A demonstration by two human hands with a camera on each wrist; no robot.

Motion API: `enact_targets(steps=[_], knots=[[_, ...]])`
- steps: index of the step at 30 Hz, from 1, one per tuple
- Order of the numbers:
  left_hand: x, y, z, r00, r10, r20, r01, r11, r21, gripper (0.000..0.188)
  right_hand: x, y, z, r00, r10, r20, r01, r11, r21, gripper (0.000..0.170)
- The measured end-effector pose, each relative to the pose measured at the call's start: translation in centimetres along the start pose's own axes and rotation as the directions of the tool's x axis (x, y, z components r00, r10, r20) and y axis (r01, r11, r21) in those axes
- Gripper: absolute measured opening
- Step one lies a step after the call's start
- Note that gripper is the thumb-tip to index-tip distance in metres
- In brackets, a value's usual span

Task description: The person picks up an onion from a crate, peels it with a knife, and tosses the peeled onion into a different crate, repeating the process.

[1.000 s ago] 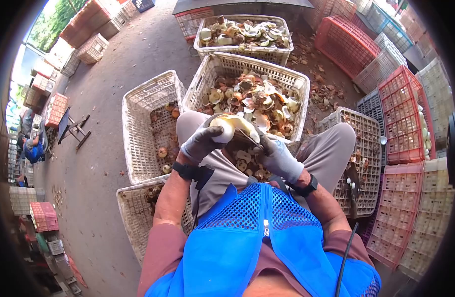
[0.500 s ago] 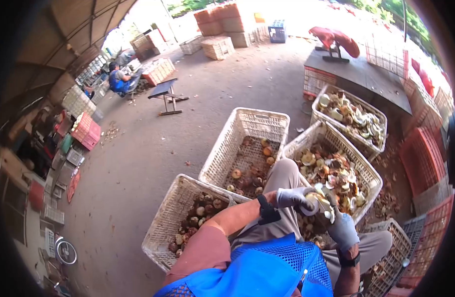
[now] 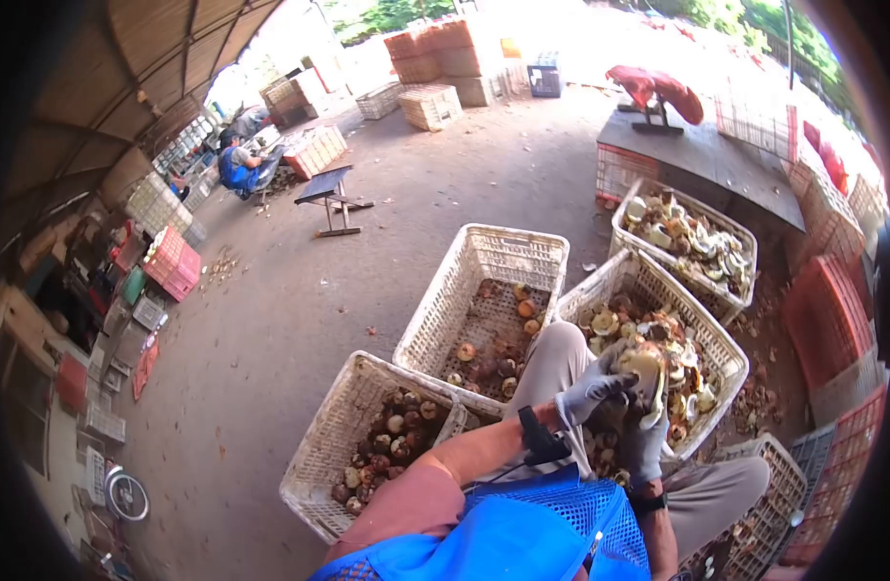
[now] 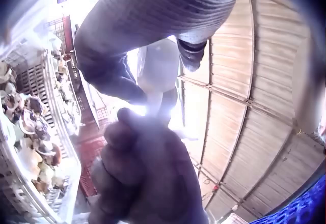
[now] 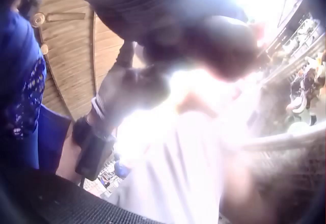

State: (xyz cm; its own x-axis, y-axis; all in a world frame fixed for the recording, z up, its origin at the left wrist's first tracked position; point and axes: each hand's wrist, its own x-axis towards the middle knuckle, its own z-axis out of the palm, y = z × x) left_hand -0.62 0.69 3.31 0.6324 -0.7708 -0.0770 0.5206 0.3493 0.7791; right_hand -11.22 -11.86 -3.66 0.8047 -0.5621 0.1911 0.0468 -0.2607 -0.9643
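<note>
In grey gloves, both hands meet above a white crate of peels. My left hand (image 3: 600, 389) grips a large onion (image 3: 643, 362) with a yellowish-brown outer layer, its fingers wrapped round the near side. Below it my right hand (image 3: 646, 450) reaches up, fingers curled at the onion's lower edge, where a pale strip of peel (image 3: 652, 412) shows. Seen from the left wrist, a smooth white bulb (image 4: 158, 66) narrows to a neck between the gloved fingers. Glare and blur hide the grip in the right wrist view; I cannot tell whether a tool is in the right hand.
The peel crate (image 3: 585, 300) stands before the knees, another full crate (image 3: 619, 228) behind it. A crate with a few onions (image 3: 464, 290) and one with several more (image 3: 319, 460) stand left. Farther off are a small stool (image 3: 321, 186) and a seated person (image 3: 237, 169).
The head view has swung left, bringing the left crates and yard into view. Both hands have turned and lifted the onion, whose brownish side now shows.
</note>
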Motion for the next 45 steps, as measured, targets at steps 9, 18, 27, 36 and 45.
enact_targets(steps=[9, 18, 27, 36, 45], knots=[[0.3, 1.3, 2.0, 0.996, 0.078, -0.034, -0.071, 0.984, 0.161, 0.054, -1.7, 3.0, 1.1, 0.985, -0.160, -0.057, 0.160, 0.987, -0.003, 0.044], [0.2, 3.3, -1.0, 0.983, 0.049, 0.178, -0.126, 0.882, 0.454, 0.062, -2.3, -2.4, 1.2, 0.998, -0.067, -0.017, 0.068, 0.996, 0.057, 0.009], [-1.8, 6.4, 0.0, 0.959, -0.016, 0.283, -0.167, 0.775, 0.610, 0.073, -1.7, -1.6, 0.1, 1.000, -0.030, 0.007, 0.029, 0.989, 0.148, 0.023], [-1.1, 5.5, 0.3, 0.995, -0.005, 0.098, -0.054, 0.803, 0.594, 0.055, 7.2, -2.5, -3.7, 0.905, -0.375, -0.203, 0.300, 0.898, -0.323, 0.029], [0.3, 2.5, 0.1, 0.986, 0.144, 0.084, -0.165, 0.782, 0.601, 0.057, 5.9, 0.2, -5.2, 0.948, 0.235, 0.216, -0.272, 0.948, 0.164, 0.040]])
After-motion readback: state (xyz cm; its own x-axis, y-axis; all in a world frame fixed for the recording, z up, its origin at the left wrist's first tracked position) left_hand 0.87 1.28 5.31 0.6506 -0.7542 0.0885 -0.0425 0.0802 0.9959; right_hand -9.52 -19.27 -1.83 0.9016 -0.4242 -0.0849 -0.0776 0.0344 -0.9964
